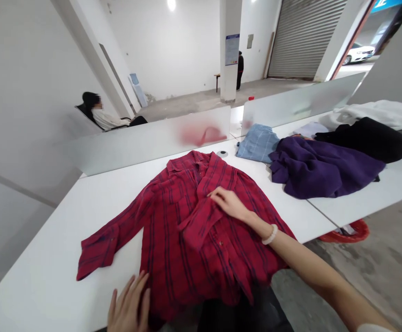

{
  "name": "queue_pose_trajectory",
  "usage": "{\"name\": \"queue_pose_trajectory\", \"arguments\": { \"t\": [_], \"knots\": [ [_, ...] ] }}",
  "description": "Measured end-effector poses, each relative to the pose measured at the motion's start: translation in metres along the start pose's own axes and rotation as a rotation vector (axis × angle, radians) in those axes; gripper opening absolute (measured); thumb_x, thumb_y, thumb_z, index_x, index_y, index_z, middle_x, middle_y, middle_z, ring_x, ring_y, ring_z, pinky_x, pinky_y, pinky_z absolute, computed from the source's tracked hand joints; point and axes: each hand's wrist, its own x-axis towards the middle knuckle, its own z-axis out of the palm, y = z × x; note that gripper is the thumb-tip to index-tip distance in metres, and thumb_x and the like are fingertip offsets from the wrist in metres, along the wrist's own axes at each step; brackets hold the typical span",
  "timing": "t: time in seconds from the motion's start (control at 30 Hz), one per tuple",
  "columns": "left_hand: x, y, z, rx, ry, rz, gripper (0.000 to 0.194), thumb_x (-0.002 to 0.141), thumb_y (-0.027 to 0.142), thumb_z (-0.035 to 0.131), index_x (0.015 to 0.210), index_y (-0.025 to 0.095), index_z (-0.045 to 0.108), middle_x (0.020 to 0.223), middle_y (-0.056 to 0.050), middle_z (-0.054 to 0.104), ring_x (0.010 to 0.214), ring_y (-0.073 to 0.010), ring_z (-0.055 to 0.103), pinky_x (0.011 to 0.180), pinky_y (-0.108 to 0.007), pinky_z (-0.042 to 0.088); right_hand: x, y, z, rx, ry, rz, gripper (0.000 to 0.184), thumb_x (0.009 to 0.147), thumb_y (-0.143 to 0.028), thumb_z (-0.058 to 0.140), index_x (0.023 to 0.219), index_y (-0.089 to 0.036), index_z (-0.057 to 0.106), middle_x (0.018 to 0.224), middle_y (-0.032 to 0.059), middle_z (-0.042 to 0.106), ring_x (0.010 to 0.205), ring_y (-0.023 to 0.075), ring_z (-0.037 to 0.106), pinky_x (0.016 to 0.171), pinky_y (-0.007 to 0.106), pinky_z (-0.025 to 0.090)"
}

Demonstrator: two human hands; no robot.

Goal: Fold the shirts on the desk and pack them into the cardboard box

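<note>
A red plaid shirt (168,230) with dark stripes lies front up on the white table, collar toward the far side. Its left-hand sleeve is stretched out on the tabletop; the lower hem hangs over the near edge. My right hand (228,203), with a pale beaded bracelet on the wrist, pinches a loose flap of the shirt above its middle. Whether that flap is a cuff or part of the front I cannot tell. At the bottom left, my left hand (130,299) rests with fingers outstretched beside the shirt's lower side edge.
Right of the shirt lie a folded light-blue garment (256,143), a purple garment (322,166), a black garment (367,138) and white cloth (384,113). Frosted dividers (152,138) edge the table's far side. A red bin (351,232) stands below. A seated person (106,117) is beyond the divider.
</note>
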Motion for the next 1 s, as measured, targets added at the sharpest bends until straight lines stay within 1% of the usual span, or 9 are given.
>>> {"name": "queue_pose_trajectory", "arguments": {
  "t": [0.13,0.27,0.33,0.4,0.5,0.57,0.67,0.77,1.0],
  "knots": [
    [0.007,0.017,0.007,0.117,0.019,0.224,0.039,0.086,0.016,0.037,0.115,0.022,0.062,0.124,-0.007,0.063,0.121,-0.0272,0.051,0.113,-0.049,0.019,-0.004,0.032,-0.078,0.100,0.341,0.099,0.026,0.094,-0.042,0.040,0.105,-0.026,0.057,0.109,0.0063,0.061,0.091,0.0160,0.060,0.074,0.032,0.052],
    [0.006,0.031,0.000,0.056,0.043,0.274,0.043,0.086,0.026,0.045,0.127,0.014,0.053,0.128,-0.012,0.059,0.135,-0.0262,0.034,0.116,-0.046,0.012,-0.046,0.064,-0.128,0.485,0.965,0.308,0.019,0.082,-0.038,0.052,0.094,-0.024,0.053,0.103,0.0031,0.064,0.092,0.0150,0.064,0.079,0.033,0.050],
    [0.012,0.050,0.001,0.027,0.040,0.306,0.057,0.084,0.038,0.052,0.134,0.012,0.046,0.132,-0.013,0.056,0.136,-0.0268,0.032,0.116,-0.046,0.013,-0.079,0.068,-0.124,0.428,0.855,0.372,0.020,0.079,-0.037,0.057,0.092,-0.022,0.056,0.107,0.0053,0.065,0.099,0.0180,0.063,0.087,0.038,0.048],
    [0.021,0.072,0.005,0.020,0.028,0.368,0.064,0.081,0.044,0.057,0.136,0.012,0.044,0.133,-0.013,0.055,0.134,-0.0290,0.035,0.115,-0.048,0.014,-0.111,0.062,-0.108,0.167,0.503,0.355,0.023,0.084,-0.038,0.054,0.097,-0.020,0.060,0.113,0.0094,0.064,0.106,0.0219,0.061,0.094,0.044,0.044],
    [0.035,0.094,0.013,0.039,0.040,0.449,0.050,0.084,0.032,0.057,0.130,0.015,0.051,0.130,-0.010,0.058,0.126,-0.0279,0.047,0.113,-0.045,0.019,-0.142,0.044,-0.084,-0.264,0.015,0.144,0.034,0.089,-0.042,0.051,0.115,-0.022,0.060,0.133,0.0120,0.053,0.127,0.0280,0.045,0.104,0.053,0.033],
    [0.041,0.095,0.013,0.030,0.054,0.470,0.040,0.085,0.021,0.053,0.126,0.018,0.055,0.126,-0.007,0.062,0.119,-0.0250,0.053,0.108,-0.040,0.029,-0.153,0.033,-0.080,-0.436,-0.112,0.001,0.037,0.090,-0.042,0.050,0.121,-0.023,0.059,0.142,0.0120,0.044,0.135,0.0296,0.034,0.106,0.054,0.030],
    [0.042,0.084,0.002,-0.086,0.057,0.424,0.035,0.088,0.015,0.046,0.121,0.017,0.057,0.118,-0.006,0.066,0.110,-0.0202,0.060,0.095,-0.031,0.043,-0.164,0.022,-0.090,-0.493,0.065,0.033,0.035,0.093,-0.039,0.044,0.115,-0.018,0.061,0.127,0.0162,0.055,0.119,0.0271,0.051,0.097,0.046,0.043],
    [0.041,0.076,-0.018,-0.223,0.073,0.338,0.033,0.089,0.013,0.043,0.118,0.015,0.058,0.109,-0.008,0.069,0.102,-0.0168,0.064,0.089,-0.028,0.048,-0.182,0.018,-0.105,-0.451,0.325,0.286,0.033,0.092,-0.042,0.044,0.101,-0.016,0.063,0.093,0.0118,0.065,0.085,0.0223,0.063,0.077,0.037,0.051],
    [0.031,0.081,-0.053,-0.436,-0.038,0.275,0.024,0.093,0.028,0.043,0.092,0.023,0.066,0.079,0.002,0.074,0.070,-0.0121,0.069,0.067,-0.019,0.054,-0.227,0.023,-0.079,0.073,0.341,0.624,0.063,0.084,-0.053,0.053,0.133,-0.018,0.038,0.101,0.0118,0.066,0.091,0.0236,0.066,0.079,0.038,0.054]
  ]
}}
